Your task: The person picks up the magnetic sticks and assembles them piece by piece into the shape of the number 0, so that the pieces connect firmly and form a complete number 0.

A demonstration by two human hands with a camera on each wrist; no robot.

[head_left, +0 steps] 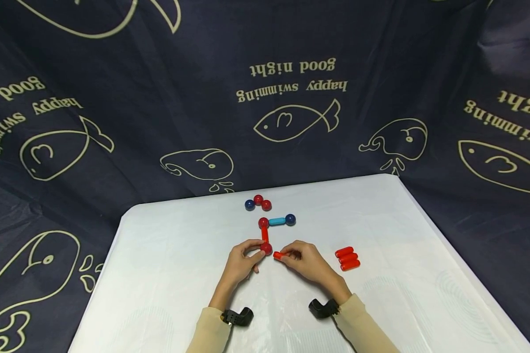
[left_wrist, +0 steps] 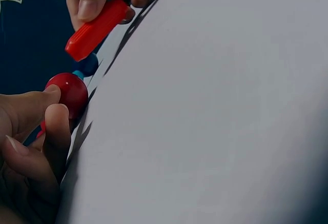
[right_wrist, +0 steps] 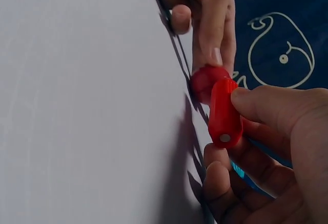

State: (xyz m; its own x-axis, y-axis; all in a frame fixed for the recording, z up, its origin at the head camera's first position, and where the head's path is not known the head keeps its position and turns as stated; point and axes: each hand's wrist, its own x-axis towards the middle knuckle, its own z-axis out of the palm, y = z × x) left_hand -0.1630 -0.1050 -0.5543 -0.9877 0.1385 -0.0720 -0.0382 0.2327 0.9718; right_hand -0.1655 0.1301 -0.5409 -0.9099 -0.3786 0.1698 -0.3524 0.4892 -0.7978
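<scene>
My left hand (head_left: 240,261) pinches a red ball (left_wrist: 69,95) between thumb and fingers at the near end of a chain. From that ball a red rod (head_left: 265,235) runs back to a second red ball (head_left: 263,223). A light blue rod (head_left: 277,221) joins this one to a dark blue ball (head_left: 290,219) on its right. Just right of the held ball, my right hand (head_left: 306,260) grips a loose red rod (right_wrist: 224,112) by thumb and fingers. A small silvery disc shows in the rod's end in the right wrist view. In the left wrist view, rod and ball are apart.
Several red rods (head_left: 347,258) lie side by side to the right of my right hand. Behind the chain, two red balls (head_left: 258,199) and a dark blue ball (head_left: 249,205) sit close together. The white-covered table (head_left: 168,235) meets a dark printed cloth (head_left: 291,162) at the back.
</scene>
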